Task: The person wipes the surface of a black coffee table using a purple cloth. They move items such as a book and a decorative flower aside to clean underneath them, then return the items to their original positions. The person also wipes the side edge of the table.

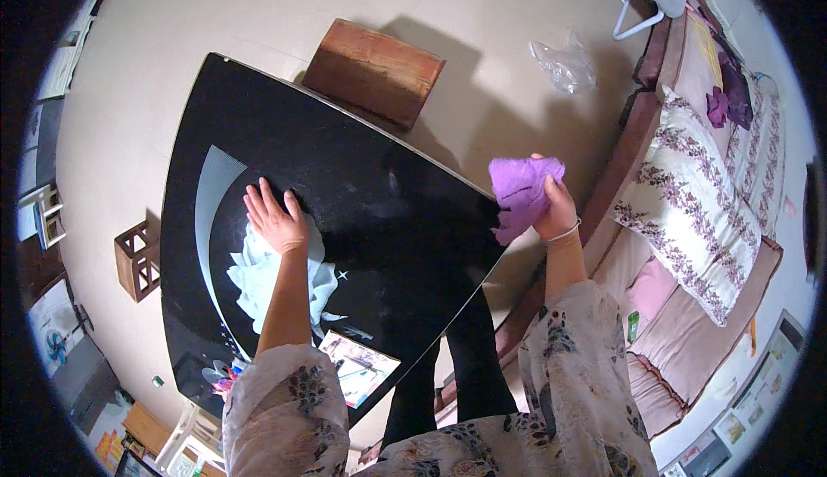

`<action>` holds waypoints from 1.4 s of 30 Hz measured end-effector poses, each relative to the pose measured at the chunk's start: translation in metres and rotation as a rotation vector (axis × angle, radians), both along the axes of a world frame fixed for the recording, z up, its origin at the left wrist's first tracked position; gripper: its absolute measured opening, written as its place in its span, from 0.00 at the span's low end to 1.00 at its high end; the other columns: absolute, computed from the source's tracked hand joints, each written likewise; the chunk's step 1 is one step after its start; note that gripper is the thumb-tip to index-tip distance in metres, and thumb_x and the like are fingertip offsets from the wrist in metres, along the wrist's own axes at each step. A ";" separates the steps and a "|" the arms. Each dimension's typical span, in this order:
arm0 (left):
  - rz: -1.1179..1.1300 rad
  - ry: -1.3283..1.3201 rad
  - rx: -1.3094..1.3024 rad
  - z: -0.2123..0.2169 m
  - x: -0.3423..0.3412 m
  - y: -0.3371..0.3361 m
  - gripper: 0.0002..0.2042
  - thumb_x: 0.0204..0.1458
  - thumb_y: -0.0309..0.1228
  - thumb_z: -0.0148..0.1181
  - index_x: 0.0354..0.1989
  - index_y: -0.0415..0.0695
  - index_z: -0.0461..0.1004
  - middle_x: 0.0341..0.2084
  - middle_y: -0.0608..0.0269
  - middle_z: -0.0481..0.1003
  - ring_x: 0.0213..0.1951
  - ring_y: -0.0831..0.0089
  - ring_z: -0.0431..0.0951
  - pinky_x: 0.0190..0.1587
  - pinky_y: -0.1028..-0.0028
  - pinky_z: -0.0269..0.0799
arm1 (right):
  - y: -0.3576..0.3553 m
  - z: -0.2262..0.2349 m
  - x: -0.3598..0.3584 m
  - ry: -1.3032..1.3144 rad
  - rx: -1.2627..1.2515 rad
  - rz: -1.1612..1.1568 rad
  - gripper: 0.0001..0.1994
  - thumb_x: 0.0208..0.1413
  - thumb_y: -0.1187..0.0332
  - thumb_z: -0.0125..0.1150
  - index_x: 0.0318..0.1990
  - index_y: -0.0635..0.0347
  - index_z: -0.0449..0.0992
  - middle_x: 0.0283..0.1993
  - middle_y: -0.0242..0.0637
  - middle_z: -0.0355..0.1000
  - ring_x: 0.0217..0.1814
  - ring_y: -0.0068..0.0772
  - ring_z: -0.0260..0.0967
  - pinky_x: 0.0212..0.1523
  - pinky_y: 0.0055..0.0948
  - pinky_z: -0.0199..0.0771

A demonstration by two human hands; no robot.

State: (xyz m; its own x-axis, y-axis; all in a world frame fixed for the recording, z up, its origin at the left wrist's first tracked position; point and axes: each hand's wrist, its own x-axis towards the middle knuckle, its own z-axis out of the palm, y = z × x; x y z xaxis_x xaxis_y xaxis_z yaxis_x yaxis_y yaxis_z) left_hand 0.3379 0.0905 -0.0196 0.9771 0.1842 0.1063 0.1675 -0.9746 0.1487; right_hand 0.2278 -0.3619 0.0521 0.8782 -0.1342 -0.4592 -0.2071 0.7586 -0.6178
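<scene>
My left hand (277, 218) lies spread on the glossy black table (370, 184), its fingers flat at the upper edge of a pale blue flower shape (250, 274) that looks printed on the top. At the table's right edge, my right hand (556, 205) is closed on a crumpled purple cloth (521, 188). Part of the cloth hangs below the fingers, over the corner of the table. Near my left forearm lies a booklet or sheet with coloured pictures (360, 367), and a thin pen-like item seems to rest on it.
Beyond the table stands a low wooden stool (375, 72); another wooden stool (138, 261) is at its left. A clear plastic bag (566, 63) lies on the floor. Along the right runs a sofa (680, 339) with a floral pillow (689, 210). Small colourful items (226, 378) sit at the table's near-left edge.
</scene>
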 end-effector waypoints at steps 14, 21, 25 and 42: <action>-0.002 0.007 -0.006 0.006 0.001 -0.003 0.29 0.58 0.46 0.46 0.67 0.50 0.56 0.69 0.51 0.51 0.71 0.53 0.45 0.69 0.53 0.39 | 0.103 -0.023 0.018 0.033 -1.835 0.795 0.28 0.59 0.56 0.48 0.68 0.45 0.55 0.69 0.38 0.57 0.66 0.49 0.57 0.64 0.52 0.52; 0.017 0.033 -0.006 0.008 0.000 -0.007 0.29 0.58 0.47 0.45 0.68 0.50 0.55 0.69 0.52 0.50 0.71 0.54 0.44 0.69 0.54 0.37 | 0.198 -0.048 0.186 0.193 -1.539 0.752 0.22 0.57 0.52 0.53 0.54 0.54 0.72 0.45 0.48 0.76 0.48 0.53 0.72 0.49 0.45 0.71; 0.013 0.038 -0.026 0.008 0.002 -0.005 0.30 0.58 0.47 0.45 0.68 0.50 0.55 0.69 0.52 0.50 0.71 0.54 0.44 0.69 0.54 0.37 | 0.132 -0.081 0.121 0.100 -1.166 0.662 0.21 0.52 0.53 0.63 0.48 0.58 0.76 0.44 0.49 0.76 0.46 0.47 0.75 0.47 0.39 0.73; 0.010 0.076 -0.005 0.017 0.003 -0.007 0.30 0.56 0.45 0.48 0.67 0.46 0.57 0.68 0.47 0.51 0.70 0.51 0.46 0.69 0.53 0.38 | 0.095 -0.074 0.124 0.268 -1.031 0.803 0.14 0.53 0.62 0.64 0.42 0.59 0.77 0.36 0.40 0.76 0.39 0.28 0.72 0.43 0.30 0.71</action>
State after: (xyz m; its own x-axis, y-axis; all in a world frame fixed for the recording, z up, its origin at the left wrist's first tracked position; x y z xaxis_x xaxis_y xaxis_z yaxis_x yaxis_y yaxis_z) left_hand 0.3408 0.0831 -0.0024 0.9805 0.1940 0.0307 0.1879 -0.9722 0.1398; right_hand 0.3518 -0.2674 -0.0216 0.7757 -0.0139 -0.6309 -0.5781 -0.4168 -0.7015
